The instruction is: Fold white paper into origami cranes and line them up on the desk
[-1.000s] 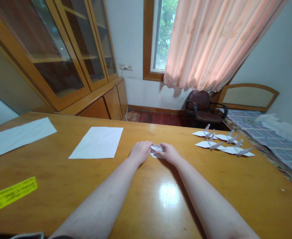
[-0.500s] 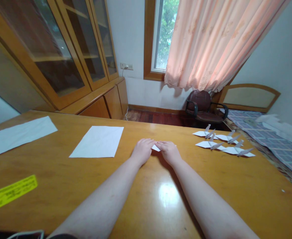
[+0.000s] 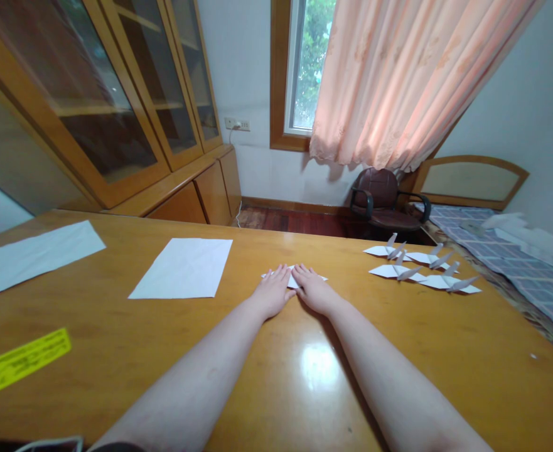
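Observation:
A small folded piece of white paper lies on the wooden table in front of me, mostly covered by my hands. My left hand rests on its left half with the fingers stretched out flat. On the right half lies my right hand, its fingers also extended and pressed down. The fingertips of both hands nearly meet at the paper's middle. Thin white tips of the paper stick out past the fingers on either side. Its exact fold is hidden under the hands.
Several folded paper cranes stand at the table's right. A white paper sheet lies left of my hands, another sheet farther left. A yellow label is at the near left. Beyond the wooden table stands a chair.
Both hands have flattened out over the folded paper, fingers now extended instead of curled at its edges. More of the paper's side tips show. The view has shifted slightly.

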{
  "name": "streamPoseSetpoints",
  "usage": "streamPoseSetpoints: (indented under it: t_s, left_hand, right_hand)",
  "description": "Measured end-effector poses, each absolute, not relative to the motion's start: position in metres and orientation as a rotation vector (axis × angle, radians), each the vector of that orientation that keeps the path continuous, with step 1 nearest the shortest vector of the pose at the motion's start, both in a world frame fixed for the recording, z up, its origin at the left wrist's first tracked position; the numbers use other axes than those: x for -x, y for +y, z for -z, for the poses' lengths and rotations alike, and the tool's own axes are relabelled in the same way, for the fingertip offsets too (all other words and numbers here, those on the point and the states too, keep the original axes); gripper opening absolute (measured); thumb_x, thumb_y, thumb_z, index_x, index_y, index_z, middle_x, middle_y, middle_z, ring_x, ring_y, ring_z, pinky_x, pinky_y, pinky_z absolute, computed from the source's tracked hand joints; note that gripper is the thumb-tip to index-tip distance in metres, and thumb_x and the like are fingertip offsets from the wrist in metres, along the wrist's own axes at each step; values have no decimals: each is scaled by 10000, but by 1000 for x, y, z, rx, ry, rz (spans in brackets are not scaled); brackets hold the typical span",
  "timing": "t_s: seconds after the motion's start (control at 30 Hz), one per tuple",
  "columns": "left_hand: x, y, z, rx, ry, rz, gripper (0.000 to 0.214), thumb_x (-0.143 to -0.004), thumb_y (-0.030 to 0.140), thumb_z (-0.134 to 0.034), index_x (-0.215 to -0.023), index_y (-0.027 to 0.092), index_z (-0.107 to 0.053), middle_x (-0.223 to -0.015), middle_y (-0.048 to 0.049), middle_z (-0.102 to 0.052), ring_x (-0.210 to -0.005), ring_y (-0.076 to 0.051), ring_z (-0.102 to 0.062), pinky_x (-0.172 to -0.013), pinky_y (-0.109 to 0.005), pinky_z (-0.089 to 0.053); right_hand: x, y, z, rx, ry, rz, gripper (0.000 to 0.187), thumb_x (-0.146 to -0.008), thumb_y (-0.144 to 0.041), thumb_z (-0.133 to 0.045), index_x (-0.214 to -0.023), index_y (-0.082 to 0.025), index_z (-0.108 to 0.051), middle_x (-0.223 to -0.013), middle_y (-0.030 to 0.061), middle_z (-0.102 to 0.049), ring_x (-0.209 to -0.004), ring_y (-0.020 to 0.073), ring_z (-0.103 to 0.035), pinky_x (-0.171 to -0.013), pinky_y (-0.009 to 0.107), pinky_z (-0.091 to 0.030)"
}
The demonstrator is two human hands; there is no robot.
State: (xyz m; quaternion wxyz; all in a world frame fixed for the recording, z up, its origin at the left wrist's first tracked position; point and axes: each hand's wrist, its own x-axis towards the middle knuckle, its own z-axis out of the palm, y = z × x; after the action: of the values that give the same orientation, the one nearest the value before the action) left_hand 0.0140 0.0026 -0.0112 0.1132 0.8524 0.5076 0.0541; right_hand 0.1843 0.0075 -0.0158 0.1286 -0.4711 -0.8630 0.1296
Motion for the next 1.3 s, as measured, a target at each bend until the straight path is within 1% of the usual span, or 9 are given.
streamPoseSetpoints:
  t_s: [0.13,0.2,0.27,0.4,0.5,0.63,0.8,1.1,1.3]
  left_hand:
    - [-13,4,10,-2481,1477,-147,597,-904,415,-396,-1414,124,-288,-1491,-142,-269,-1390,-254,-199,-1124,-442,-185]
    - [-12,6,10,-2465,1474,-144,583,-900,381,-420,-1407,119,-302,-1489,-145,-275,-1386,-260,-209,-1121,-445,-192]
    - [-11,8,10,-2455,1459,-163,552,-899,371,-430,-1391,136,-339,-1481,-145,-295,-1378,-267,-232,-1114,-450,-205]
    - [-9,15,11,-2426,1394,-267,362,-910,347,-420,-1227,220,-540,-1385,-95,-462,-1312,-242,-365,-1074,-406,-278]
    - [-8,17,8,-2348,1437,-335,285,-905,342,-426,-1010,198,-649,-1123,-94,-638,-1087,-218,-554,-934,-328,-401]
    - [-8,18,5,-2325,1536,-374,230,-881,296,-460,-867,187,-662,-925,-75,-661,-862,-188,-597,-776,-280,-432]
    - [-8,18,3,-2305,1592,-357,172,-857,268,-502,-857,188,-654,-902,-64,-658,-843,-182,-590,-755,-270,-418]
    - [-10,18,6,-2380,1602,-363,188,-869,265,-470,-853,187,-640,-919,-73,-650,-859,-192,-574,-740,-283,-414]
    - [-11,20,11,-2301,1617,-417,158,-854,252,-510,-877,180,-649,-953,-79,-645,-901,-192,-571,-788,-285,-418]
  right_hand:
    - [-190,9,11,1345,-2425,-295,307,-836,-288,-558,-1120,-204,-641,-1220,107,-589,-1134,225,-517,-994,375,-358]
    - [-192,10,10,1370,-2393,-291,196,-832,-298,-580,-956,-212,-706,-1045,85,-659,-959,193,-586,-897,323,-413]
    - [-193,10,10,1374,-2373,-319,169,-825,-314,-600,-886,-211,-719,-936,67,-671,-863,169,-597,-823,280,-432]
    - [-193,11,9,1371,-2325,-396,206,-836,-375,-591,-844,-213,-718,-863,48,-659,-817,153,-594,-769,247,-429]
    - [-192,11,9,1453,-2264,-443,262,-841,-418,-574,-799,-196,-707,-819,49,-642,-777,151,-585,-731,246,-423]
    - [-192,12,10,1562,-2184,-431,235,-827,-394,-599,-771,-183,-683,-809,41,-613,-734,138,-557,-679,237,-404]
    - [-192,13,12,1607,-2191,-369,196,-819,-363,-614,-763,-181,-660,-803,39,-600,-759,145,-544,-696,242,-386]
    - [-192,16,15,1691,-2172,-361,170,-813,-346,-623,-786,-181,-652,-836,47,-606,-789,154,-549,-730,247,-378]
    - [-191,18,18,1724,-2151,-370,157,-796,-337,-640,-756,-185,-637,-824,39,-601,-777,151,-543,-711,245,-367]
